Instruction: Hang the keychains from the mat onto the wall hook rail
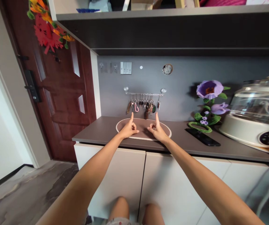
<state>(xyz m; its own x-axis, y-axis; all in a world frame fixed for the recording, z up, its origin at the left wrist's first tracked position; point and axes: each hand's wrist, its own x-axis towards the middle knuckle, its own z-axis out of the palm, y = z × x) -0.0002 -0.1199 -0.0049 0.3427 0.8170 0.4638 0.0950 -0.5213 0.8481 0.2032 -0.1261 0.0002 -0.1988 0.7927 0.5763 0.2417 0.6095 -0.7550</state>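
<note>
Above the oval brown mat point(144, 123) with its pale rim, both my hands are held out empty. My left hand point(128, 128) is over the mat's left part, index finger pointing up, thumb stretched inward, the other fingers curled. Mirroring it on the right side, my right hand point(157, 129) has its index finger up and thumb out, other fingers curled. A gap lies between the two hands. Behind them, several keys point(150, 107) and a pink loop point(136, 107) hang from a clear wall rail point(145, 94). I cannot tell whether either hand touches the mat.
On the counter's right are a black phone point(203, 137), purple craft flowers point(209, 90) and a white appliance with a clear cover point(254, 112). A dark shelf point(172, 34) overhangs the counter. White cabinet doors point(115, 175) are below; a brown door point(61, 103) stands left.
</note>
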